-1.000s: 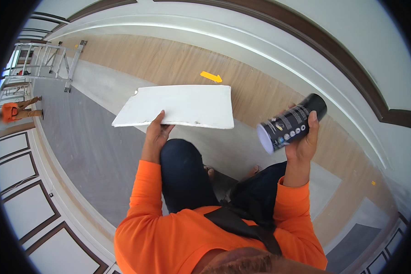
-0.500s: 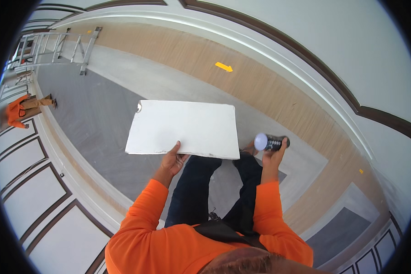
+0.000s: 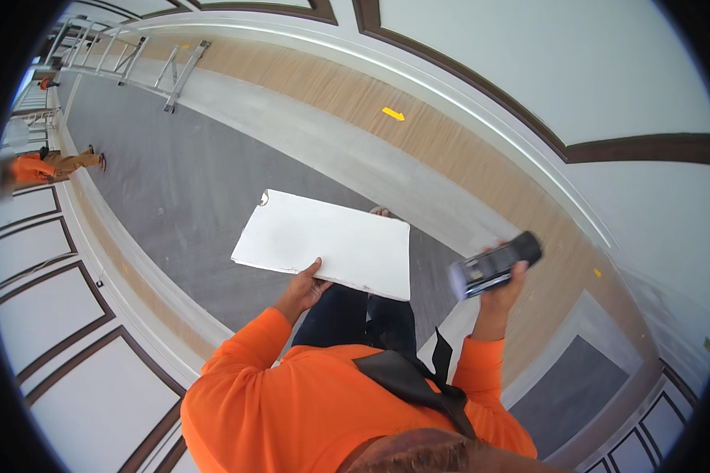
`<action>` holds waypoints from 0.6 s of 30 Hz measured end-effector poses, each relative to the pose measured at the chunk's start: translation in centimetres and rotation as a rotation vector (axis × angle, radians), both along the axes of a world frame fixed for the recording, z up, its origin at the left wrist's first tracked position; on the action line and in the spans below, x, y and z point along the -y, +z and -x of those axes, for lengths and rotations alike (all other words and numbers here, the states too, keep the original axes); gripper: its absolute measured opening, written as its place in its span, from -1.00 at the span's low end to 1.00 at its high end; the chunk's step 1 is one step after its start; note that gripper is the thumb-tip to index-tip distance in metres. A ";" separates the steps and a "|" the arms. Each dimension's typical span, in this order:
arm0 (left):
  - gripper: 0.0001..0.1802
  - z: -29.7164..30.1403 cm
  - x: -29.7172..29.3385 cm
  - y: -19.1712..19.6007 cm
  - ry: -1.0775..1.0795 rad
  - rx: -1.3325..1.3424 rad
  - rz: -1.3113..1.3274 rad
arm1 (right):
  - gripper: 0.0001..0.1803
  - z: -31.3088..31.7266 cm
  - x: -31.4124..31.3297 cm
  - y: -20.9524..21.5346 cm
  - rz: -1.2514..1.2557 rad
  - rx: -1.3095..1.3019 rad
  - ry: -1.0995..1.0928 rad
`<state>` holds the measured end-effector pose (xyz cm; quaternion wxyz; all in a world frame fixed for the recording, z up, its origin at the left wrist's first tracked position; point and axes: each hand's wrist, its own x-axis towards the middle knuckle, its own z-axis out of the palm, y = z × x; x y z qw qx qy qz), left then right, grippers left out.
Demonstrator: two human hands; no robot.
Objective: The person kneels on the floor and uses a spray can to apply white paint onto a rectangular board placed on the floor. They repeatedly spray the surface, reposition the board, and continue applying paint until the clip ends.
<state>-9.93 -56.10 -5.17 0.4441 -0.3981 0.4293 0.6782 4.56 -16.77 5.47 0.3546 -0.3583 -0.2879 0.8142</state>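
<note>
A person in a bright orange long-sleeved top looks down at their own two hands while standing on a grey floor (image 3: 173, 189). The left hand (image 3: 304, 290) grips the near edge of a flat white rectangular board (image 3: 327, 244), thumb on top and fingers hidden underneath. The board is held roughly level in front of the body, above the person's dark trousers, with one far corner slightly chipped or curled.

The right hand (image 3: 503, 285) is raised to the right of the board and closed around a dark cylindrical spray can (image 3: 493, 266). The can lies nearly on its side, its pale end pointing left toward the board but well apart from it; it is blurred.

Beyond the board the grey floor gives way to a pale strip, then a band of light wood flooring with a small yellow marker (image 3: 393, 114) on it. Far to the left, a metal ladder (image 3: 126, 59) lies along the floor. Another person in orange (image 3: 47, 165) is at the far left edge. White wall panels with dark trim run along both sides.
</note>
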 end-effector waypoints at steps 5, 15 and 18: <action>-0.65 -6.3 4.7 3.5 0.088 -0.021 -0.066 | -0.31 -2.5 4.4 5.3 -0.327 0.130 0.015; -0.66 -10.0 13.6 8.6 0.170 -0.040 -0.083 | -0.33 -10.3 12.5 12.8 -0.219 0.002 -0.002; -0.66 -9.4 17.2 7.3 0.188 -0.054 -0.120 | -0.31 -9.3 13.4 13.4 -0.100 -0.130 -0.251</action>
